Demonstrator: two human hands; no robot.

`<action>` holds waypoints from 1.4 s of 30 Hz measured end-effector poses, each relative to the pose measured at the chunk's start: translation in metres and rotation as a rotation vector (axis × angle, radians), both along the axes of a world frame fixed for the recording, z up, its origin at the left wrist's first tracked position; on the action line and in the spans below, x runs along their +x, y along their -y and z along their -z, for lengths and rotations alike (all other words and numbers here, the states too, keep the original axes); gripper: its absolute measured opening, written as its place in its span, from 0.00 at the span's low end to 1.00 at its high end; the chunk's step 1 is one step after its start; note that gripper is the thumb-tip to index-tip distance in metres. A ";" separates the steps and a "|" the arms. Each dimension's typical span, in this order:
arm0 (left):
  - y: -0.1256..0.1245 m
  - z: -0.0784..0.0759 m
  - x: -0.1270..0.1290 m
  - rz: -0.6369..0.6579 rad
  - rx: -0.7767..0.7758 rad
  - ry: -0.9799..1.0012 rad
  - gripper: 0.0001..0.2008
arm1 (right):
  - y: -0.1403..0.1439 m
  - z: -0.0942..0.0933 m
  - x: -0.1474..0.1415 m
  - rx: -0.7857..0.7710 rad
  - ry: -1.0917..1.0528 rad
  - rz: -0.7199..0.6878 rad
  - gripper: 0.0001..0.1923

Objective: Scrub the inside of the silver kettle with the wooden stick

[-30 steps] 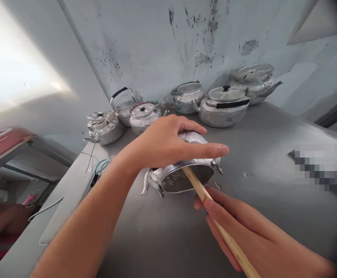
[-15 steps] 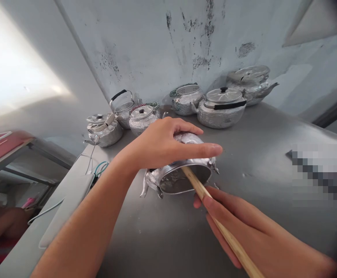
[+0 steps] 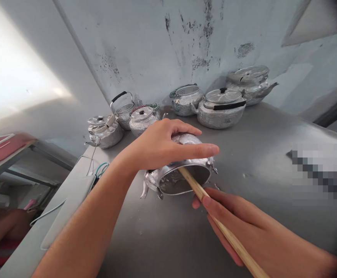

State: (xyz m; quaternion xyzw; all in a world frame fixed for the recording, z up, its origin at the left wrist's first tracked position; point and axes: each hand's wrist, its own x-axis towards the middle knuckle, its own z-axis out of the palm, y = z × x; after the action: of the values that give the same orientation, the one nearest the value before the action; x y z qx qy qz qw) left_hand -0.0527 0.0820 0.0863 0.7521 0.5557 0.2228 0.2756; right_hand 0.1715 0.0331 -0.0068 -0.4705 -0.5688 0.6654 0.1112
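Note:
A dented aluminium kettle (image 3: pixel 187 165) lies tipped on its side on the grey tabletop, its oval mouth facing me. My left hand (image 3: pixel 168 143) grips it from above, thumb and fingers spread over its body. In my right hand (image 3: pixel 229 216) is a wooden stick (image 3: pixel 199 189), held between thumb and fingers, with its far end inside the kettle's mouth. Where that end touches the inside is hidden. The kettle's spout (image 3: pixel 144 190) points down at the left, close to the table.
Behind, along the stained wall, stand several aluminium kettles, among them one with a black handle (image 3: pixel 222 108) and one at the far left (image 3: pixel 105 131). Cables (image 3: pixel 100 168) lie by the table's left edge. A seated person's leg (image 3: pixel 8 227) and a red bag (image 3: pixel 9 146) are at the left.
Almost nothing differs. The near end of the wooden stick has shifted slightly to the right, and my left fingertips sit a touch further left.

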 end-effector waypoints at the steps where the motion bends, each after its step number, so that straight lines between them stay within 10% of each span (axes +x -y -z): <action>1: 0.000 0.000 0.000 0.001 0.001 0.000 0.26 | 0.000 0.000 0.000 0.002 -0.004 0.006 0.25; 42: 0.001 -0.003 0.004 -0.037 0.022 -0.045 0.34 | 0.003 0.003 0.000 0.088 0.029 -0.055 0.29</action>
State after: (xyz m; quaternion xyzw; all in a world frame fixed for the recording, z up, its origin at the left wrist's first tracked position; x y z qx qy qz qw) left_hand -0.0485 0.0809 0.0890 0.7494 0.5732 0.2170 0.2507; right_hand 0.1719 0.0297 -0.0093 -0.4589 -0.6120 0.6355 0.1050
